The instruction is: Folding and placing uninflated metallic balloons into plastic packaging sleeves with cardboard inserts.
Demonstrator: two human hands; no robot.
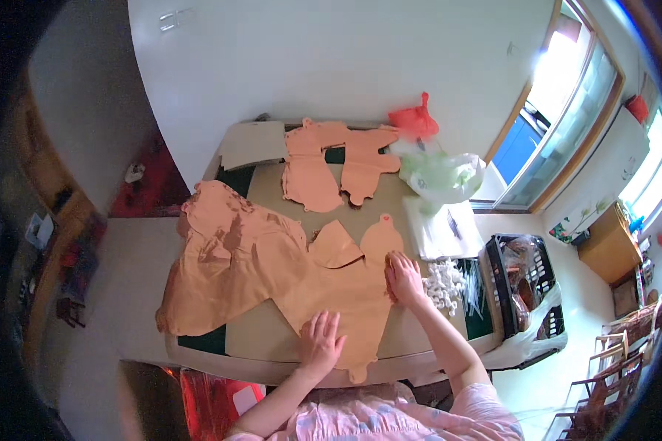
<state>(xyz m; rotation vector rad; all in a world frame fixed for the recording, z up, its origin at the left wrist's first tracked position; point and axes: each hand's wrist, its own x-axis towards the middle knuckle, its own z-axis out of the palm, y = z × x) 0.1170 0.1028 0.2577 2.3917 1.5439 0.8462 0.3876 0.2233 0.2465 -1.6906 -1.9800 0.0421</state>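
A flat, copper-orange foil shape (346, 298), like an uninflated foil balloon, is spread over the near middle of the table. My left hand (321, 343) lies on its lower left edge, palm down with the fingers apart. At the upper right edge of the same foil rests my right hand (406, 279), its fingers stretched over the edge and the underside hidden. A folded flap of foil (336, 246) sticks up near the middle. To the left a larger crumpled foil sheet (235, 257) overlaps it and hangs over the table's edge.
More foil shapes (312, 176) lie at the back beside a grey-beige board (254, 145). On the right are a red bag (415, 117), a pale green plastic bag (445, 176), white sheets (449, 231), small white pieces (443, 285) and thin clear strips (472, 287). A black crate (499, 294) stands beside the table.
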